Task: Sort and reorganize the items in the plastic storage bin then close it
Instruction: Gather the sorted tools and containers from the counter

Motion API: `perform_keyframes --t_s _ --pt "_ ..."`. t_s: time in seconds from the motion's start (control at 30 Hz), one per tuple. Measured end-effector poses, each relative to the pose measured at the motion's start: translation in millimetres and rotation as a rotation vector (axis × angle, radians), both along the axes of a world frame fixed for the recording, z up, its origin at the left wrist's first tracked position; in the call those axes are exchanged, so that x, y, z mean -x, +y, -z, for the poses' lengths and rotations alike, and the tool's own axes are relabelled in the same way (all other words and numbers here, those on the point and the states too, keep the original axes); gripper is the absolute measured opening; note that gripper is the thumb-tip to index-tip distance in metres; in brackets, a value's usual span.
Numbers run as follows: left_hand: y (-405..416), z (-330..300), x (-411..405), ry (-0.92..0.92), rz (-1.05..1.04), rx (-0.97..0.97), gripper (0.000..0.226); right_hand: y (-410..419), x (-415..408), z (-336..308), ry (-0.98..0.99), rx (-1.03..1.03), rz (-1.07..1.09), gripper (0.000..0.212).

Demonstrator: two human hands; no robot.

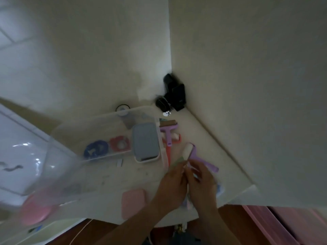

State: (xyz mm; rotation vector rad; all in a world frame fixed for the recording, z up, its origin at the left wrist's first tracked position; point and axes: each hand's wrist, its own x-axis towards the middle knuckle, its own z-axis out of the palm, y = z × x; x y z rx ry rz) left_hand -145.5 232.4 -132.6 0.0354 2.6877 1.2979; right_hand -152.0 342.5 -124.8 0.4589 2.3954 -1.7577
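Observation:
A clear plastic storage bin (pixel 99 121) stands on the white table; inside lie a grey case (pixel 145 142), a red roll (pixel 118 143) and a blue roll (pixel 95 149). To the bin's right, both hands meet over a purple lint roller (pixel 194 155) with a white roll. My right hand (pixel 203 183) grips its handle. My left hand (pixel 174 184) pinches a thin greenish sheet (pixel 177 162) at the roller's end. A second purple roller (pixel 168 133) and a coral-handled roller (pixel 167 152) lie beside the bin's right wall.
A pink flat case (pixel 133 202) lies at the table's front. A pink round item (pixel 35 212) sits front left under the bin's blurred corner. Black devices (pixel 174 93) fill the wall corner. A pink drawer unit (pixel 286 225) stands low right.

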Motion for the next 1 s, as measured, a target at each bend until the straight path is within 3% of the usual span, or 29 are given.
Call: perform_keyframes --t_s 0.13,0.27,0.37,0.5,0.67,0.8,0.87,1.0 --pt "-33 -59 21 0.130 -0.199 -0.062 0.033 -35 36 -51 0.192 0.063 -0.139 0.019" --pt "-109 -61 17 0.184 -0.406 0.310 0.055 -91 53 -61 0.200 0.067 -0.314 0.026" --pt "-170 -46 -11 0.142 -0.486 0.552 0.056 -138 47 -50 0.132 -0.028 -0.488 0.037" --pt "-225 -32 -52 0.050 -0.560 0.658 0.059 -193 26 -48 0.132 -0.146 -0.711 0.051" --pt "-281 -46 -88 0.107 -0.716 0.586 0.047 -251 3 -52 0.135 -0.186 -0.810 0.054" --pt "-358 -46 -137 0.239 -1.015 0.532 0.038 -298 -17 -62 0.196 -0.147 -0.746 0.041" --pt "-400 -28 -163 0.144 -1.166 0.441 0.039 -329 -40 -67 0.179 -0.094 -0.787 0.039" --pt "-461 20 -196 -0.247 -1.309 0.206 0.054 -404 -103 -42 0.221 -0.085 -0.979 0.040"
